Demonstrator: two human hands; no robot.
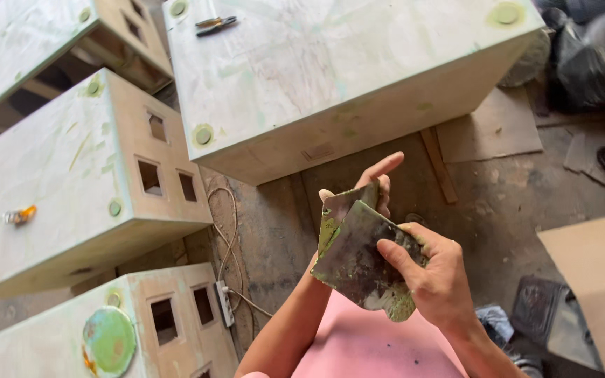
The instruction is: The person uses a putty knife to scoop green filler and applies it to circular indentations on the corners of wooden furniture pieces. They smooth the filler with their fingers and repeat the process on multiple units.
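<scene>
Head view: putty scrapers point(358, 255) between hands point(435, 280).

Two flat putty scrapers, held together at lower centre of the frame, above a pink surface. Front scraper point(358, 262): thin, roughly rectangular blade, dull grey-brown, smeared with pale green filler, thickest along its lower edge and at the lower right corner. Tilted, top corner pointing up, face toward the camera. Right hand point(437, 276) pinches its right side, thumb on the face. Rear scraper point(339, 210): similar blade, same green staining, mostly hidden behind the front one, upper left part showing. Left hand point(376, 183) backs it, fingers extended. The blades overlap and appear to touch.
</scene>
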